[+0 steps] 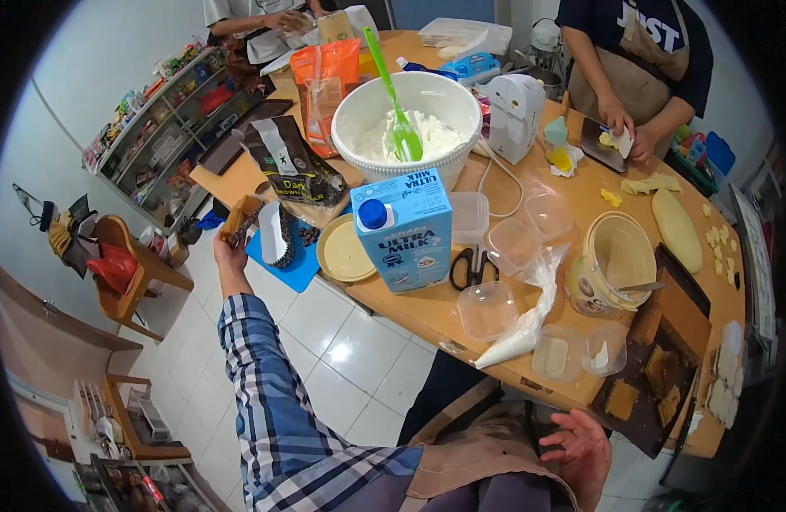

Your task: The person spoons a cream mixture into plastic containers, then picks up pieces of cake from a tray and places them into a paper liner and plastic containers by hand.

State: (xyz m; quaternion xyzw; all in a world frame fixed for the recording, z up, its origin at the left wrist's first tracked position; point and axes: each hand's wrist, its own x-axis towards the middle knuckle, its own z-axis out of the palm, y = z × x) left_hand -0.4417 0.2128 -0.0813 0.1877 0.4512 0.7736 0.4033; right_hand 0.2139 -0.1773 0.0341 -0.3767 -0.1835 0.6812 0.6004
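Note:
My left hand (231, 254) is stretched out past the table's left edge, its fingers closed around a brown piece of cake (241, 218). Beside it a dark paper loaf case (276, 235) with a pale inside lies tilted on a blue mat (295, 271), near some small dark pieces. My right hand (578, 452) hangs low in front of the brown apron (495, 448), holding nothing, with its fingers loosely bent and apart. The blue milk carton (403, 230) and a round cream lid (346, 249) stand to the right of the left hand.
A white bowl (406, 111) of white cream holds a green spatula (401, 128). Nearby are a brown sugar bag (295, 166), scissors (473, 268), a piping bag (529, 316), a tub (610, 264) and a tray (649, 410) of brown cake squares. Two co-workers (636, 64) work across the table.

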